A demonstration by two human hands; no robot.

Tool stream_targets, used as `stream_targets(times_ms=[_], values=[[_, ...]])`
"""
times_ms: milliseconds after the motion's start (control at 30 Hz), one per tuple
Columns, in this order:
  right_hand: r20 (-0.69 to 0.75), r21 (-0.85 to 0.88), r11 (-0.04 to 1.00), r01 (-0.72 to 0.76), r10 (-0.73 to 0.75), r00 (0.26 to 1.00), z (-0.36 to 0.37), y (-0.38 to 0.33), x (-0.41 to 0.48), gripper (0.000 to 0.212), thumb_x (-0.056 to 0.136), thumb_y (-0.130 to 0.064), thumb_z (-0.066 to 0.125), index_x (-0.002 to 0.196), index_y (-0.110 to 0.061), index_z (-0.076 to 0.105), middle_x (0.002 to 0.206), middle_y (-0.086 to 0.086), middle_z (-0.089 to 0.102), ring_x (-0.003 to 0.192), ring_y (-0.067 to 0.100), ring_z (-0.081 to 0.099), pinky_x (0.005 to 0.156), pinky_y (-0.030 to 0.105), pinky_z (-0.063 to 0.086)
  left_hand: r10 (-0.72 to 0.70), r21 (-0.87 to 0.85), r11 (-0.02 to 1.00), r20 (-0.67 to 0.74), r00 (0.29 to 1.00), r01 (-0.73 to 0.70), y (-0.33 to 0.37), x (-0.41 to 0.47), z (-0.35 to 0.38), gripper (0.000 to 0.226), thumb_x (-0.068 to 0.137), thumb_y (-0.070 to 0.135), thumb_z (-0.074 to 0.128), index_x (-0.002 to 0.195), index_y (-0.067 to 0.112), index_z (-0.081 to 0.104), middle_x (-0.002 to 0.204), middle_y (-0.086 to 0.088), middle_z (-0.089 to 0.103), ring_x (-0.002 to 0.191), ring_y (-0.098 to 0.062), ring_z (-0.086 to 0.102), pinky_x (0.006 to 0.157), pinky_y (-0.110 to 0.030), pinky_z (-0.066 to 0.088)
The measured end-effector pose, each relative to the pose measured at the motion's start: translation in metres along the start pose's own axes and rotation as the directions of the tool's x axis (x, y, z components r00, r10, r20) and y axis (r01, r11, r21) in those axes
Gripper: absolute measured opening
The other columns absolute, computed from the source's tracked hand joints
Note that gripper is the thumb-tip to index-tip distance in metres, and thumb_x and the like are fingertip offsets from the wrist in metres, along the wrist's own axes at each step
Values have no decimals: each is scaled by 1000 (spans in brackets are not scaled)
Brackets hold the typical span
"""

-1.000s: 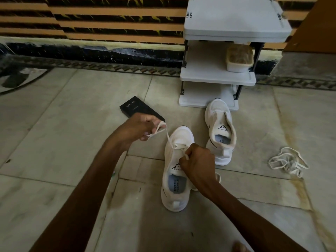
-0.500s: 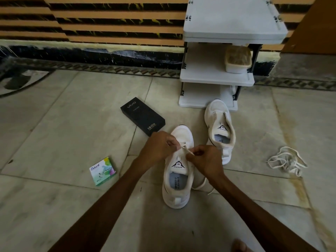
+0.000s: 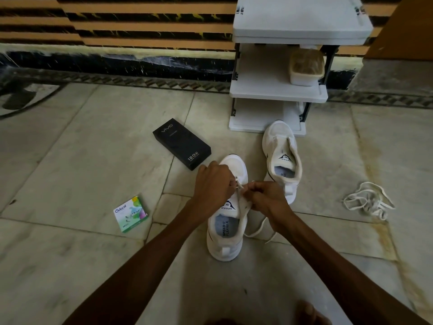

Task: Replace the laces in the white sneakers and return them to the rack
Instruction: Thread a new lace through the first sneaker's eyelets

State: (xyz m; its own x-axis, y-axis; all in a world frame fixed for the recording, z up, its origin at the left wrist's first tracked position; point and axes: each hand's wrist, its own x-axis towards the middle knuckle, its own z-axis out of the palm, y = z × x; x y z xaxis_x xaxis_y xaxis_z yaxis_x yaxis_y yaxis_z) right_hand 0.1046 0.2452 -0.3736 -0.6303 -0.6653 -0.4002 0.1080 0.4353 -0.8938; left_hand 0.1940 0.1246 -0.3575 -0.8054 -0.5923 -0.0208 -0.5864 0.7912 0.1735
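A bare foot shows at the bottom edge. Both forearms reach forward from there and meet over the near sneaker, which stands on the stone floor with its heel toward the person. Its insole reads "SPEED FLEXIBLE" and its tongue carries a black logo with "SPEED".

The left hand arches over the eyelets, knuckles up, fingers curled and pinching the lace. The right hand sits just beside it at the sneaker's right edge, fingertips pinching the same lace. A short stretch runs between the two hands. The free end trails onto the floor to the right of the sneaker.

Left of the sneaker lies a small green box printed "Odonil". To the right, well apart, loose laces lie in a tangle.

The far sneaker stands unlaced with its toe at the foot of the rack; its tongue logo is too small to read. Left of it a black box reads "vivo" and "120W".

The white rack stands against the striped wall, and a tub sits on its middle shelf.
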Motion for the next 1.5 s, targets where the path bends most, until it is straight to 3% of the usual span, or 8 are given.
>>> stream_targets(times_ms=[333,467,700,867,1167,1300,1400,1500], values=[[-7,-203,973,111,-115,993,4,2,3,14,91,-15,62,84,-16,73,77,-2,69,77,16,66,80,41,58,-35,64,997,-8,999,35,7,-1,4,30,97,37,50,108,13,64,108,-5,64,106,-19,54,93,-32,36],[21,-171,981,87,-85,996,0,7,7,25,93,-10,52,79,-12,73,79,10,72,80,28,70,79,51,57,-114,-70,990,62,992,119,9,-1,8,28,98,32,50,109,11,66,108,-6,67,101,-18,60,91,-28,44],[24,-342,907,247,-254,967,2,8,8,10,86,-9,67,92,-13,74,82,0,74,71,13,70,75,38,59,-177,-316,930,59,982,187,2,1,7,22,95,26,57,106,9,67,106,-7,69,94,-18,65,80,-19,43],[-5,-275,941,198,-207,978,2,11,10,12,87,-9,68,96,-12,74,83,2,74,69,17,71,72,39,61,-160,-357,915,110,981,189,-3,2,4,16,89,19,64,85,12,77,89,-4,74,80,-18,69,82,-32,57],[-42,-278,934,223,-244,969,4,14,9,12,85,-6,70,96,-11,74,81,2,73,64,17,70,67,37,61,-164,-347,917,113,980,194,5,-7,9,25,97,24,52,92,11,73,99,-6,70,95,-19,65,86,-23,47],[-93,-282,926,250,-286,954,7,13,10,8,84,-10,72,89,-14,76,79,-2,72,65,12,69,69,33,60,-218,-493,830,142,966,260,3,-9,4,20,95,20,59,109,13,71,114,-7,68,105,-22,63,95,-31,50],[-148,-318,903,288,-347,926,11,8,9,11,81,-7,71,75,-16,73,68,-7,68,57,5,64,60,22,55,-245,-558,752,258,934,351,0,-4,1,44,90,18,64,133,18,57,128,-7,63,116,-25,59,100,-38,49],[-146,-382,885,264,-340,929,14,2,14,19,78,-4,69,68,-19,68,64,-8,65,54,1,58,55,11,44,-207,-614,659,407,890,434,-3,0,-6,51,82,23,74,131,21,59,122,-5,66,111,-23,62,98,-39,50]])
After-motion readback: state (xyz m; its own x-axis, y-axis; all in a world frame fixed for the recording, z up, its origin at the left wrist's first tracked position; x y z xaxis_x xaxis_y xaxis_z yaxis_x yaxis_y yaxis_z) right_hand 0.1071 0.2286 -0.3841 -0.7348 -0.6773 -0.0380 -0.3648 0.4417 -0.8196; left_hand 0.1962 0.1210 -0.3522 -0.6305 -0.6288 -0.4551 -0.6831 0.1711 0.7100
